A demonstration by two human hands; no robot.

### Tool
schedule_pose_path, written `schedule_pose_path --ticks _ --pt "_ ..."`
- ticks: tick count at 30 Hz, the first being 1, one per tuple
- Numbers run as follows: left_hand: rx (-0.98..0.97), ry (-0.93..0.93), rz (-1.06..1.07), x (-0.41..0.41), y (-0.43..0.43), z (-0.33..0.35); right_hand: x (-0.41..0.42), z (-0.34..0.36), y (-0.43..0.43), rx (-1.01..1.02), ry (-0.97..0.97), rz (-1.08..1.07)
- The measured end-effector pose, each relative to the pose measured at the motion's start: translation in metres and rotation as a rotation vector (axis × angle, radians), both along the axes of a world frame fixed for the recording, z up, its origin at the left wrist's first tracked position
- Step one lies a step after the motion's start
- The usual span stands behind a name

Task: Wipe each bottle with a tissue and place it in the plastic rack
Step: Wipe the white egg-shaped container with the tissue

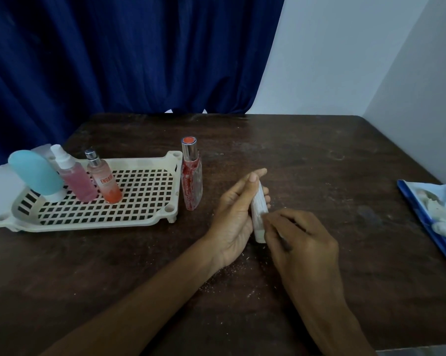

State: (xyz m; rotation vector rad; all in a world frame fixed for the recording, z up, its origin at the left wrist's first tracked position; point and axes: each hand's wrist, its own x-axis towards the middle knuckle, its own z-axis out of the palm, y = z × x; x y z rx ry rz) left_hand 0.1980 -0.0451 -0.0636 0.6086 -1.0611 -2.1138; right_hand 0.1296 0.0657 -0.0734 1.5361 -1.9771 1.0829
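Observation:
My left hand (236,211) grips a small white bottle (258,214) above the table's middle. My right hand (301,242) is closed against the bottle's lower end; any tissue in it is hidden by the fingers. The cream plastic rack (150,217) lies at the left. In its far left part stand a light blue bottle (36,173), a pink spray bottle (74,179) and an orange spray bottle (105,181). A red-patterned glass bottle (192,178) with a silver cap stands on the table just right of the rack.
The dark wooden table (319,163) carries white crumbs near my hands. A blue tissue pack (437,222) with white tissue showing lies at the right edge. A blue curtain (114,60) hangs behind the table, and a white wall is at the right.

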Motion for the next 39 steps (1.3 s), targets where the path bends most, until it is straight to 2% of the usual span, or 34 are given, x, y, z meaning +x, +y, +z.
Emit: schedule_pose_path --ticks 22,36,39 --pt "-0.024 0.011 0.002 -0.002 0.0 -0.003 0.0 -0.014 0.002 -0.058 0.024 0.038" --pt "-0.04 0.005 -0.074 0.0 -0.006 -0.003 -0.007 -0.014 0.011 -0.02 -0.071 0.035" --pt "0.011 0.033 -0.106 -0.001 -0.005 -0.002 -0.01 -0.011 0.007 -0.018 -0.116 0.016"
